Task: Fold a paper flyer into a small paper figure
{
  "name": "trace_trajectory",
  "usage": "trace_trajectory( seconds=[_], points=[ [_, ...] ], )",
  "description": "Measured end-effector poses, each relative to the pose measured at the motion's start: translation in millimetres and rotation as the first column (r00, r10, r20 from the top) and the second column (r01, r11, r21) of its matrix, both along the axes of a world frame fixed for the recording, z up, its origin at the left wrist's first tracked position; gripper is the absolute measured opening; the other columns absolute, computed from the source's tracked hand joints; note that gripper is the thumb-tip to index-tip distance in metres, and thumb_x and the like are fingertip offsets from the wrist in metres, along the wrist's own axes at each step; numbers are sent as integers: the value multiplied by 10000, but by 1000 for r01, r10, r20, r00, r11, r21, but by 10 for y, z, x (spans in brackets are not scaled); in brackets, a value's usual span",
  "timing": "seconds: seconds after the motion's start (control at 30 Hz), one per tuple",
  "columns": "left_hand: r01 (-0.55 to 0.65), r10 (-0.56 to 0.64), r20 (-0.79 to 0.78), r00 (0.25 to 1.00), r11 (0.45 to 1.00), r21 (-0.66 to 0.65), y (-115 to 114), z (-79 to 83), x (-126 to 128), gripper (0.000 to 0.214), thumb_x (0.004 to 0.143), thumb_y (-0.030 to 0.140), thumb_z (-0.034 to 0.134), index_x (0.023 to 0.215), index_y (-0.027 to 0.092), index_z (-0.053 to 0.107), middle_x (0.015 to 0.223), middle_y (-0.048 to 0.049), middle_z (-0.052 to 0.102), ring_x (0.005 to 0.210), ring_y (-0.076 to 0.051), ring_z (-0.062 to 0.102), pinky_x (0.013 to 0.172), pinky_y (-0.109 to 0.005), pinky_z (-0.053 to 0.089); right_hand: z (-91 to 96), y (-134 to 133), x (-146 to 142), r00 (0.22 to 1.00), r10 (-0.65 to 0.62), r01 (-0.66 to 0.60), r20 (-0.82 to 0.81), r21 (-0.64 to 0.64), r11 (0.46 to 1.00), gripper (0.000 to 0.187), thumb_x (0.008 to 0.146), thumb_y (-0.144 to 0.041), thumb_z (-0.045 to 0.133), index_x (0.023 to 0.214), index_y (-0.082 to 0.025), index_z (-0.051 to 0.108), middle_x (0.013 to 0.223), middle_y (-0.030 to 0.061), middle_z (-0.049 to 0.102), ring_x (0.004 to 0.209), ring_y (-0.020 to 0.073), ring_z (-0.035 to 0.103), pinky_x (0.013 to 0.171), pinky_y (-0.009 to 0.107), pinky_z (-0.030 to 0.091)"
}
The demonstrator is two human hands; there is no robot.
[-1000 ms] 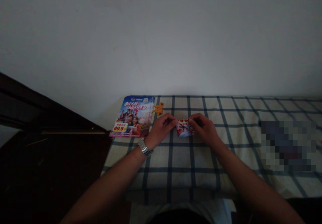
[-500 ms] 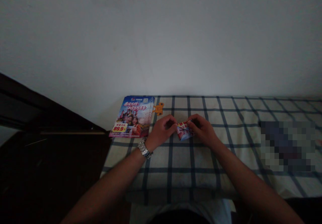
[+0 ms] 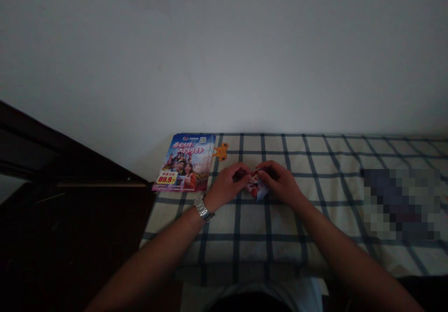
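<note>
Between my two hands is a small folded paper [image 3: 257, 189], printed in red, white and blue, with its lower corner pointing toward me. My left hand [image 3: 231, 181], with a metal watch [image 3: 203, 208] on the wrist, pinches its upper left side. On the upper right side my right hand [image 3: 279, 181] grips it, thumb and fingers together. The fingers cover part of the paper. Left of my hands lies a stack of flyers [image 3: 185, 162] with a similar colourful print.
A checked cloth [image 3: 287, 246] covers the table. An orange bear figure [image 3: 221, 152] shows beside the flyers. At the right lies a pixelated dark item [image 3: 399, 202]. A pale wall [image 3: 245, 60] rises behind; the dark floor [image 3: 70, 242] is at the left.
The folded paper has turned so a corner points down toward me, and its upper edge is more covered. My hands have come slightly closer together, both still holding it.
</note>
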State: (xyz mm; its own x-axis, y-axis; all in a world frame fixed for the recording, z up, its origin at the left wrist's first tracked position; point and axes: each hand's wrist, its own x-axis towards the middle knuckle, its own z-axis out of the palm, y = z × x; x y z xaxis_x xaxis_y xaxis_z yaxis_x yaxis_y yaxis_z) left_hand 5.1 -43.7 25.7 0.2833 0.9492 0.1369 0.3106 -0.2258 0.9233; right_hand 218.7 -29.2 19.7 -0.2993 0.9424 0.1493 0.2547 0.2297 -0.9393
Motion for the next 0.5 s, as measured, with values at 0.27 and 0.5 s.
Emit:
trace_trajectory(
  seconds=[0.27,0.5],
  points=[
    [-51,51,57,997,999,-2,3,5,8,136,930,335,637,931,201,614,861,2,646,783,-151,611,719,-261,481,3,22,21,998,-30,28,-58,-46,999,265,899,-488,693,954,-229,678,881,40,744,806,210,693,714,331,560],
    [34,-32,53,998,999,-33,-2,-57,18,157,932,344,633,925,191,599,861,1,623,773,-143,587,716,-255,478,-42,33,62,998,-51,50,38,19,999,243,898,-463,687,897,-221,668,811,26,717,729,190,659,656,307,531]
  ],
)
